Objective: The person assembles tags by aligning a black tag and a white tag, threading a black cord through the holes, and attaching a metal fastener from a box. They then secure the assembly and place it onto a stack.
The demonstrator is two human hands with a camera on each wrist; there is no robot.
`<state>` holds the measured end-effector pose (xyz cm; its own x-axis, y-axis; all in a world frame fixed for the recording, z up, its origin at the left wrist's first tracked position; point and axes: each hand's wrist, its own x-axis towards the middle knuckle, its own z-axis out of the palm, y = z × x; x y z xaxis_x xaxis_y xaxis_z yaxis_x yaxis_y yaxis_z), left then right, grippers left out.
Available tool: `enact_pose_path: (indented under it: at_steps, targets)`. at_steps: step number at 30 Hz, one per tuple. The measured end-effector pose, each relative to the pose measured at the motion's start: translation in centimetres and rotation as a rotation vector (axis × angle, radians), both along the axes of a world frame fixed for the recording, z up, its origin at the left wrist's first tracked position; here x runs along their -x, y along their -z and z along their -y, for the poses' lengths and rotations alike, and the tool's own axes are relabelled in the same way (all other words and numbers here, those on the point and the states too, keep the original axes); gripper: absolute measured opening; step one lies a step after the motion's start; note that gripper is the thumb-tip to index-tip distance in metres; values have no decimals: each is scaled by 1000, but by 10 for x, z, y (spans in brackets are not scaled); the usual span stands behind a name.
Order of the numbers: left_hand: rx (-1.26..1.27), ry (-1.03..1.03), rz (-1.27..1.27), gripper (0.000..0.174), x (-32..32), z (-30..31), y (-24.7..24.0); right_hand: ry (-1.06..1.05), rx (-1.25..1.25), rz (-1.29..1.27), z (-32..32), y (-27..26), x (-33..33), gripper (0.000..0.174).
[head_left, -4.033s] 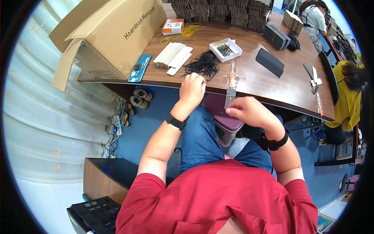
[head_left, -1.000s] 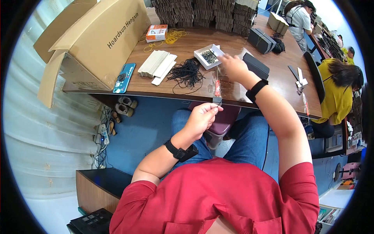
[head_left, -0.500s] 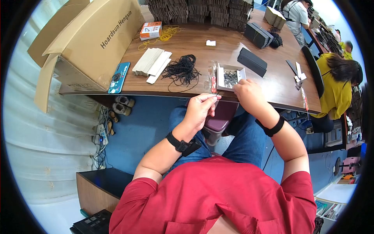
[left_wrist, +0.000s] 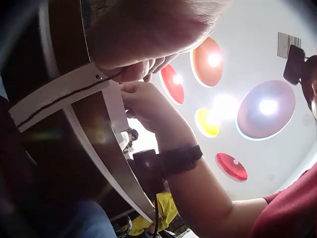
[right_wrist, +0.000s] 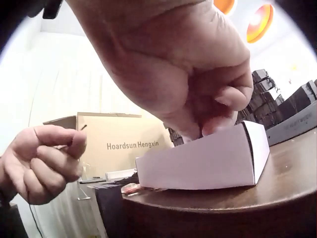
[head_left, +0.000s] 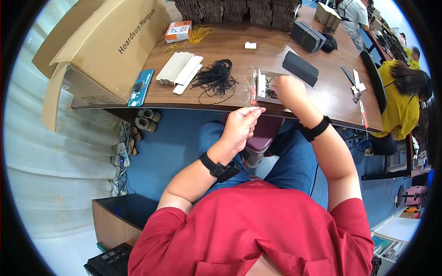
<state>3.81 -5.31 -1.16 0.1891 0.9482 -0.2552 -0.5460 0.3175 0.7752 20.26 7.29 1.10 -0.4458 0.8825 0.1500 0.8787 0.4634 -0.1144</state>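
Observation:
My left hand [head_left: 240,129] is just off the table's front edge, thumb and forefinger pinching a thin black cord [left_wrist: 64,95]. The cord's short tip [right_wrist: 84,127] pokes out past those fingers in the right wrist view, and its length trails down in the left wrist view. Beside it, my right hand [head_left: 291,92] reaches down into a small white box [right_wrist: 198,163] of little dark pieces [head_left: 270,92]. Its fingertips are hidden behind the box wall, so I cannot tell what they grip. A red-handled tool [head_left: 253,93] lies taped down left of the box.
Left on the table are a tangle of black cords [head_left: 216,78], pale card strips [head_left: 175,69], a blue box [head_left: 141,87] and a large carton [head_left: 115,50]. Dark folded card [head_left: 300,68] lies to the right, with brown stacks [head_left: 239,10] behind. Another person [head_left: 396,96] sits at right.
The left hand has gone from the cord tangle to the table edge, now holding a cord. The right hand drew the white box nearer, baring a white scrap, then reached into it.

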Motion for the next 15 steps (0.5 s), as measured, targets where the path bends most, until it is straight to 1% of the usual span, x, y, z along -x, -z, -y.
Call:
enact_pose_path:
  at_steps: [3,6,9,10,12,13,15]
  targets:
    - [-18,-23,3,17,0,-1,10,-3,-112,-236,10,-3,-4,7]
    - [-99,-90,-101,16,-4,-1,11,-84,-273,-651,32,-11,-5,8]
    - [-95,-84,-65,14,1,2,9,114,591,-1271,75,-25,-1,11]
    - [-193,-150,-177,14,0,4,11,94,811,-1489,87,-21,0,14]
    - [-384,-274,-407,13,-4,6,15,51,1087,-1733,101,-5,1,14]
    - [-449,-289,-504,14,-3,8,20,69,1139,-1792,108,-4,5,13]
    - [-500,-304,-601,14,-1,12,21,108,1208,-1823,110,8,8,9]
